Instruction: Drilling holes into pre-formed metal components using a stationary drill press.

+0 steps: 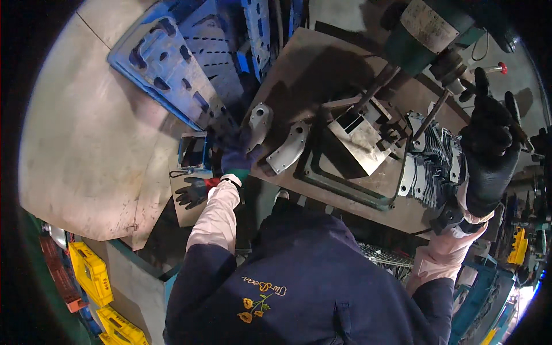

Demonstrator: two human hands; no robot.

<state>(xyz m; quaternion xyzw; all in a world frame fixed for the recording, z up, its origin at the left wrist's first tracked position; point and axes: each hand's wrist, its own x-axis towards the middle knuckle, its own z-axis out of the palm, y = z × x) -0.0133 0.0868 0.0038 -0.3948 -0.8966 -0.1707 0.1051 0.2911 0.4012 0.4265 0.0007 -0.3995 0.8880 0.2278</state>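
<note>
My left hand (237,156), in a dark blue-purple glove with a green cuff, is low at the table's left edge. It is beside the lower end of a curved grey metal plate with holes (260,123); its fingers are dark and blurred, and I cannot make out a grip. A second curved metal plate (290,148) lies to its right. My right hand (491,135), in a black glove, is raised beside the drill press (428,34), some fingers stretched upward and others bent. Nothing shows in it. Below the press sits a metal fixture block (362,144) on a dark base.
Several stacked grey metal plates (425,164) lie between the fixture and my right hand. The press has a red-knobbed lever (501,68). Blue perforated panels (167,63) stand at the far left. A black glove (192,192) and a small blue-edged box (193,150) lie left of my left hand.
</note>
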